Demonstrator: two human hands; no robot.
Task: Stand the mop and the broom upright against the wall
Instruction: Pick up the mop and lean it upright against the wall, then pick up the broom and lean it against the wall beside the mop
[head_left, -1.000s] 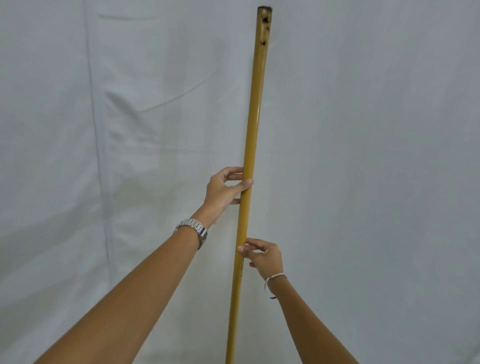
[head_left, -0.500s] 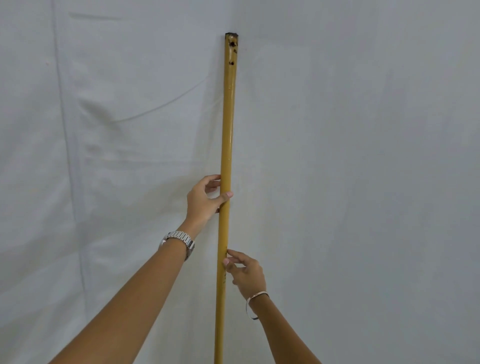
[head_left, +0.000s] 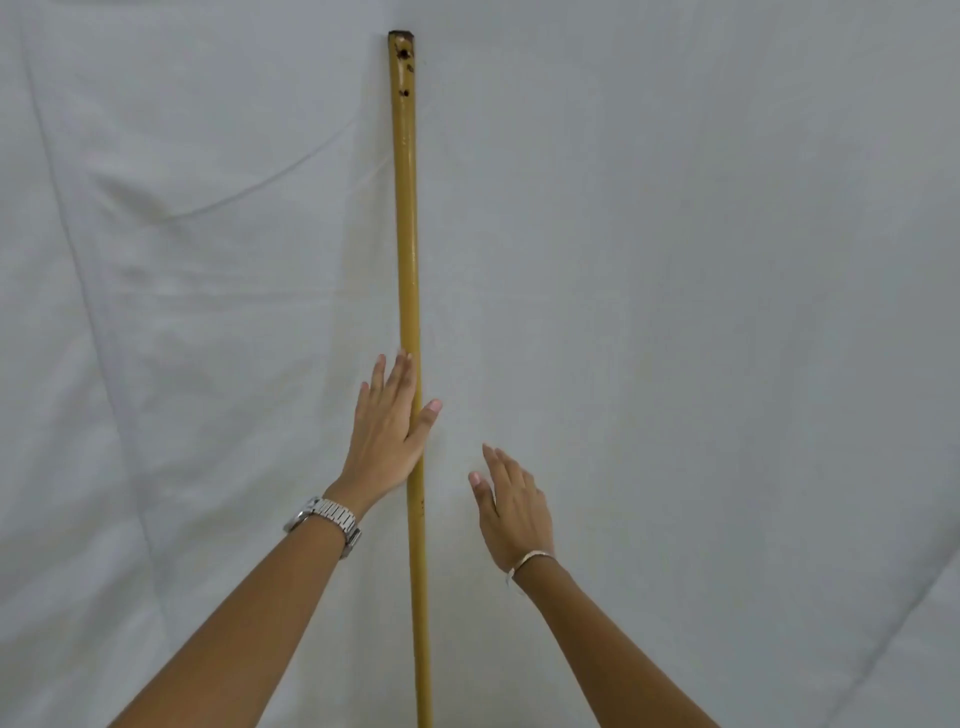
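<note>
Hands (head_left: 387, 426) released, handle (head_left: 408, 234) against cloth-covered wall (head_left: 675, 260)

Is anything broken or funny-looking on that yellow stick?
Yes, a little. The top end of the yellow stick has a few dark holes and a worn, dark tip, so it looks chipped there. Otherwise it stands straight against the white sheet, with the left hand flat on it and the right hand off it.

A handle (head_left: 408, 234) stands upright against the sheet-covered wall (head_left: 675, 260), running from near the top down past the bottom edge, its head out of view. The left hand (head_left: 387, 431) lies flat on the handle's left side, thumb crossing it. The right hand (head_left: 514, 512) hovers just right, apart from the handle.
</note>
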